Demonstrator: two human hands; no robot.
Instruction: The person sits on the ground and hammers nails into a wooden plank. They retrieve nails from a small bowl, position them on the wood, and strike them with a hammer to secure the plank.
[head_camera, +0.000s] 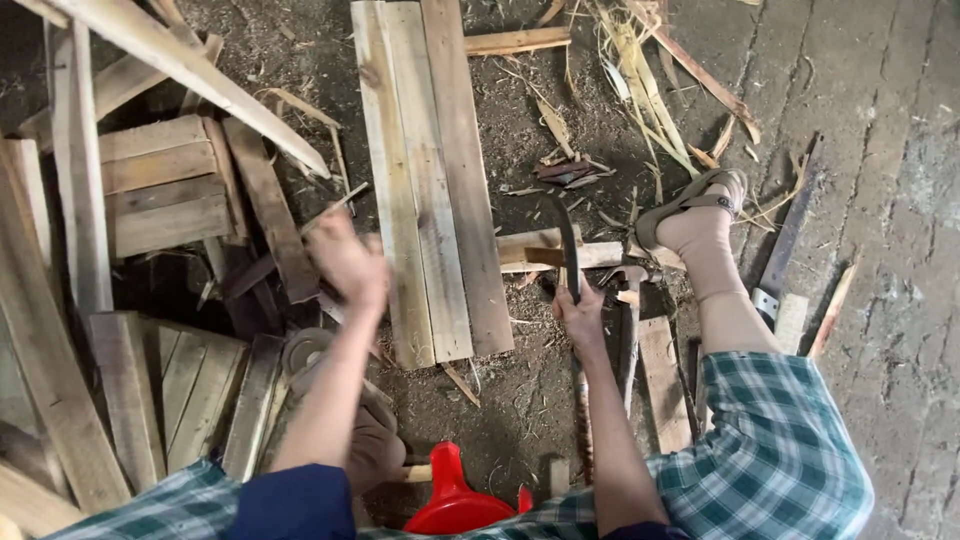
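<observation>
My right hand grips the handle of a dark curved blade, whose tip points away from me over a short wooden block. My left hand is raised and blurred, fingers loosely spread, holding nothing. It hovers just left of a panel of three long planks lying on the dirt. A thin stick lies on the ground below my right hand.
Stacked boards and pallet pieces crowd the left. My sandalled right foot rests beside split bamboo strips. A red plastic stool sits under me. A long flat tool lies at right, on the edge of a concrete floor.
</observation>
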